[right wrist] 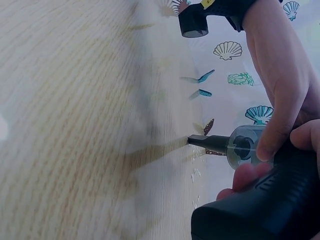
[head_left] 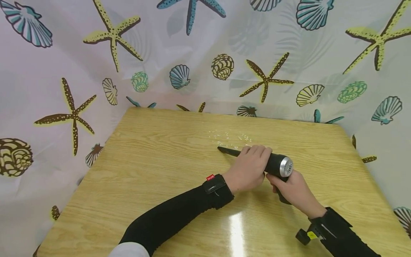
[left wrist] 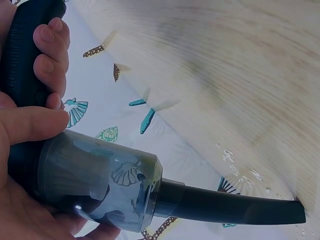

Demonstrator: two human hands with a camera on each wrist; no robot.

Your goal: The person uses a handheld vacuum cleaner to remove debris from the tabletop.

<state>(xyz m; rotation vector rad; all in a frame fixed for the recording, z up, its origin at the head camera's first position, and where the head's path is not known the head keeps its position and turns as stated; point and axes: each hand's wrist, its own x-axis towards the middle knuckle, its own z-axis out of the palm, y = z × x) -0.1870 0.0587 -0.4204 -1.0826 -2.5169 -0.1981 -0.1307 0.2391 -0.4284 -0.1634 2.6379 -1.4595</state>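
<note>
No word or number can be read with certainty. On the black band (head_left: 216, 186) around the person's left wrist, a small red tag (head_left: 210, 177) bears pale lettering, too tiny in the head view to make out. On the small black device (head_left: 303, 237) at the right wrist, a yellow label (head_left: 312, 235) carries a dark mark, also too small to decipher.

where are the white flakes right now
In the head view, the white flakes lie scattered slightly right of centre on the far half of the table, just beyond the dark nozzle.
</note>
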